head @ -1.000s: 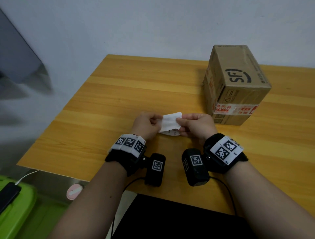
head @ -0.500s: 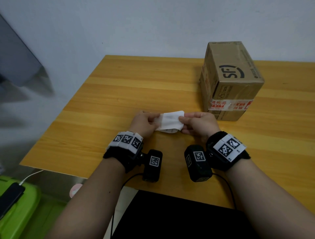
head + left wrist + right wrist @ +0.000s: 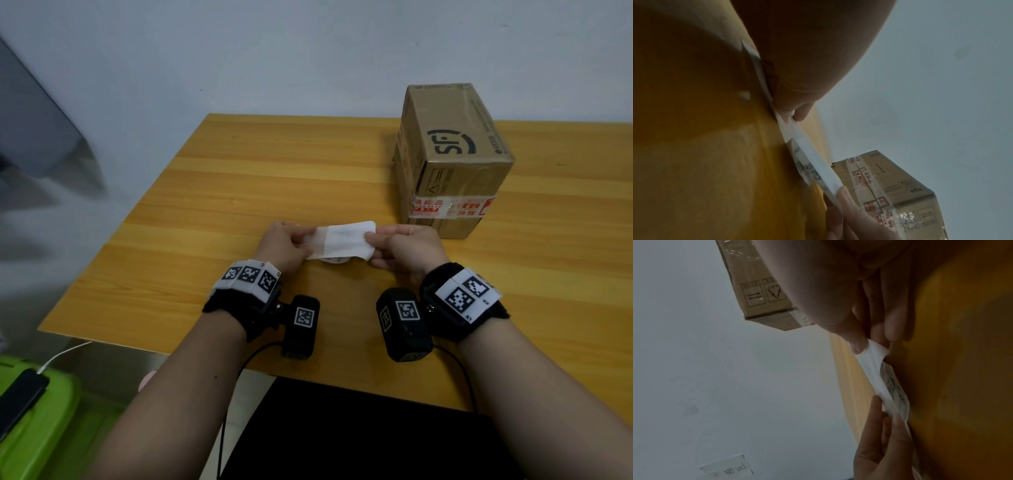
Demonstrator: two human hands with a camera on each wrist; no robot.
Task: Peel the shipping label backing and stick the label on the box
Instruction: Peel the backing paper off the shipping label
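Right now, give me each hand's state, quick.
Left hand: closed, pinching the left end of the shipping label.
Right hand: closed, pinching the label's right end, peeling it.

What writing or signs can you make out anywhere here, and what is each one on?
"SF": black logo on top of the cardboard box.
Arrow and triangle symbols: printed on the box's side; their small print is unreadable.
Red characters on the tape round the box: too blurred.
Black print on the label: too small.
Handwritten note on the wall: characters, not clear.
Square black-and-white code tags on the wristbands: no words.
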